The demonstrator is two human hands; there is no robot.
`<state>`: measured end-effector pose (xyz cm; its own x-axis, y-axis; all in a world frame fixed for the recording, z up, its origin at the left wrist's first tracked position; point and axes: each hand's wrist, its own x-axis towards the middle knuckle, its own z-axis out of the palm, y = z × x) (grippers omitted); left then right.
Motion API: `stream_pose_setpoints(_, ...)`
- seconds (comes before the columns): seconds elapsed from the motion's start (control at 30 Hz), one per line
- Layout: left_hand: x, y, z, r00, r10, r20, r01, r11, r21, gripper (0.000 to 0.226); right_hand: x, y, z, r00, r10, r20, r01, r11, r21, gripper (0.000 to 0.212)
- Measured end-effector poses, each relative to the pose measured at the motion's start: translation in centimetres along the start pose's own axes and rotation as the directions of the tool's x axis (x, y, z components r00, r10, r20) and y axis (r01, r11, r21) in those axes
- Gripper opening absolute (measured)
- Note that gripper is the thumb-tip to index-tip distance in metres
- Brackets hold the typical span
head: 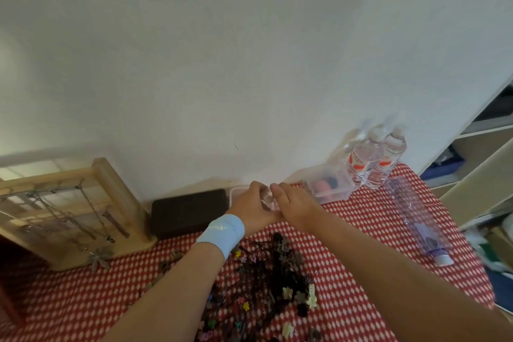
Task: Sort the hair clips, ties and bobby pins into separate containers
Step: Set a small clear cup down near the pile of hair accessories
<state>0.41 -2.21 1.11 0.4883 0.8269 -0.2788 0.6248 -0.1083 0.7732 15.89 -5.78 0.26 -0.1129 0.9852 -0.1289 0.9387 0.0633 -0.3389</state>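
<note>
We have the mixed pile (266,280) of clips, pins and ties lying loose on the checked cloth (361,230) near us, nothing visibly sorted from it yet, so we judge this the setting-up step: fetching a container. At the back of the table, against the wall, our left hand (251,204) and right hand (294,203) meet round a small clear container (267,199), fingers of both curled over it; blur hides whether it has a lid. Next, we think, it wants bringing forward beside the pile, or opening, with a steady two-handed hold. Just right of it stands a clear tub (333,189) with red and dark things inside, then two water bottles (363,161) and a purple bottle (416,214) lying flat. Left are a dark case (188,211) and a wooden jewellery stand (111,175). The pile itself lies under our forearms and could be swept aside
</note>
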Motion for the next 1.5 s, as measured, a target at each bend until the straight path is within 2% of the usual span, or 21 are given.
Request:
stream_pose_setpoints(0.03,0.1,0.1,-0.2,1.0,-0.016,0.024,0.016,1.0,0.004,0.076,-0.2,0.0,0.2,1.0,-0.01,-0.022,0.01,1.0,-0.027,0.052)
stream_pose_setpoints(0.1,0.7,0.3,-0.7,0.999,-0.026,0.034,0.024,0.998,0.05,0.076,-0.2,0.0,-0.2,0.999,0.031,0.042,-0.03,0.999,-0.025,0.051)
stream_pose_setpoints(0.2,1.7,0.8,-1.0,0.997,-0.055,0.046,0.052,0.995,0.081,0.071,-0.2,-0.2,-1.5,0.995,0.1,0.021,-0.102,0.981,0.165,0.047)
stream_pose_setpoints(0.33,2.5,1.3,-0.9,0.994,-0.101,0.052,0.092,0.985,0.145,0.053,0.2,0.6,-1.6,0.993,0.071,0.091,-0.086,0.98,0.179,0.047)
stream_pose_setpoints(0.37,2.6,1.3,-0.9,0.992,-0.113,0.048,0.106,0.986,0.129,0.053,0.5,0.9,-1.5,0.993,0.057,0.099,-0.076,0.978,0.196,0.046)
stream_pose_setpoints(0.43,2.6,1.1,-0.9,0.984,-0.169,0.047,0.171,0.984,-0.038,0.057,1.1,1.8,-1.4,0.994,0.083,0.069,-0.099,0.96,0.261,0.042)
stream_pose_setpoints(0.5,2.4,0.2,-1.1,0.976,-0.211,0.048,0.216,0.958,-0.187,0.056,1.5,3.1,-1.1,0.988,0.129,0.088,-0.144,0.97,0.194,0.045)
stream_pose_setpoints(0.57,2.3,-1.0,-1.2,0.982,-0.189,0.031,0.191,0.969,-0.155,0.053,1.1,3.7,-1.0,0.985,0.076,0.155,-0.092,0.991,0.096,0.059)
stream_pose_setpoints(0.67,2.1,-1.9,-1.3,0.985,-0.17,-0.004,0.169,0.983,-0.072,0.046,0.7,3.8,-0.4,0.981,0.086,0.173,-0.09,0.996,0.012,0.054)
stream_pose_setpoints(0.73,2.0,-1.9,-1.2,0.986,-0.161,-0.032,0.159,0.986,-0.058,0.051,1.0,3.6,0.0,0.978,0.091,0.187,-0.073,0.992,-0.1,0.058)
stream_pose_setpoints(0.8,1.7,-2.0,-1.2,0.989,-0.136,-0.064,0.134,0.99,-0.038,0.059,1.3,3.2,0.1,0.967,0.156,0.203,-0.123,0.978,-0.166,0.076)
stream_pose_setpoints(0.87,1.2,-2.5,-1.6,0.988,-0.107,-0.11,0.103,0.994,-0.04,0.068,1.9,2.3,-0.4,0.979,0.154,0.134,-0.127,0.973,-0.192,0.075)
stream_pose_setpoints(0.93,0.4,-3.3,-2.6,0.986,-0.066,-0.152,0.06,0.997,-0.044,0.078,2.8,0.2,-1.1,0.994,0.11,0.02,-0.108,0.989,-0.099,0.053)
stream_pose_setpoints(1.0,-0.8,-4.6,-3.6,0.981,-0.02,-0.192,0.021,1.0,0.004,0.079,3.7,-2.6,-1.3,0.996,0.085,-0.005,-0.085,0.995,0.059,0.039)
stream_pose_setpoints(1.1,-3.6,-6.9,-5.3,0.946,-0.024,-0.325,0.016,1.0,-0.027,0.072,5.0,-7.3,0.2,0.998,0.027,0.058,-0.04,0.969,0.245,0.034)
stream_pose_setpoints(1.23,-7.8,-11.8,-7.4,0.891,-0.04,-0.451,0.027,0.999,-0.035,0.072,5.3,-13.1,3.6,1.0,-0.023,0.018,0.014,0.917,0.398,0.03)
stream_pose_setpoints(1.3,-9.9,-14.2,-8.1,0.888,-0.076,-0.454,0.065,0.997,-0.039,0.071,5.1,-15.2,5.8,0.998,-0.056,0.035,0.037,0.91,0.414,0.032)
stream_pose_setpoints(1.4,-13.0,-17.2,-9.0,0.918,-0.102,-0.384,0.093,0.995,-0.042,0.065,5.0,-18.1,9.0,0.986,-0.139,0.091,0.09,0.909,0.406,0.035)
stream_pose_setpoints(1.5,-15.3,-20.2,-9.8,0.938,-0.083,-0.338,0.127,0.986,0.11,0.045,5.0,-20.1,12.0,0.965,-0.221,0.138,0.147,0.898,0.416,0.033)
